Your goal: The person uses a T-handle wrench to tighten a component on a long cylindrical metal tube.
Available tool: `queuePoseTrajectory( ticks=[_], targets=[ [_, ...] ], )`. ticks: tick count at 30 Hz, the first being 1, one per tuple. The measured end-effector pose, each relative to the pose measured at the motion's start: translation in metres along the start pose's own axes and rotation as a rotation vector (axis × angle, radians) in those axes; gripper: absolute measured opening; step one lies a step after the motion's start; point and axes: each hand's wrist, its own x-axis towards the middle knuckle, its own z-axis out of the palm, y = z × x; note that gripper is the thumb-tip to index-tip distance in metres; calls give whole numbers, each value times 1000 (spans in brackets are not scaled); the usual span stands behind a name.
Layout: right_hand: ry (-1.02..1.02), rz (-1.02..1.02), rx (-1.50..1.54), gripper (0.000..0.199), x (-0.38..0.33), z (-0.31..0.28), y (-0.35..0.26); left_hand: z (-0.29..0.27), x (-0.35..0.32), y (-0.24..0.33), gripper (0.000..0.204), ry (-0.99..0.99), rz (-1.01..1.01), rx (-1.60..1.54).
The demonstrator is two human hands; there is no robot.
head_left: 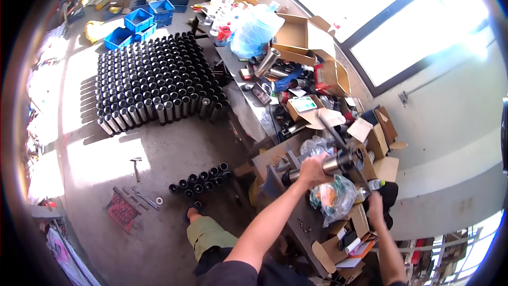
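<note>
My left hand (pixel 314 170) is wrapped round a shiny metal cylinder (pixel 332 164) above the workbench. A dark collar or head (pixel 346 160) sits at the cylinder's right end. Across that end runs a long dark bar (pixel 364 180), slanting from the upper left down to the lower right. My right hand (pixel 376 209) is closed at the bar's lower end; its fingers are partly hidden. Left of my left hand stands a blue-grey vise (pixel 274 181), close to the cylinder's other end. Whether its jaws grip the cylinder I cannot tell.
Clear plastic bags (pixel 334 200), open cardboard boxes (pixel 377 140) and loose parts crowd the bench. Rows of upright black cylinders (pixel 159 82) cover the floor at left, with a smaller group (pixel 200 181) nearer. A hammer (pixel 136 168) and wrench (pixel 145 199) lie there. Blue crates (pixel 138 20) and people are farther back.
</note>
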Motion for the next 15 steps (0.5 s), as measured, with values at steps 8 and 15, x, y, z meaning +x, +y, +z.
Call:
queuePoseTrajectory(
  ticks=[8,15],
  targets=[
    [145,-815,35,43,-99,-110,-295,47,-4,61,68,281,91,-114],
    [-5,-1527,34,64,174,-46,-490,21,-12,39,41,95,183,-234]
  ],
)
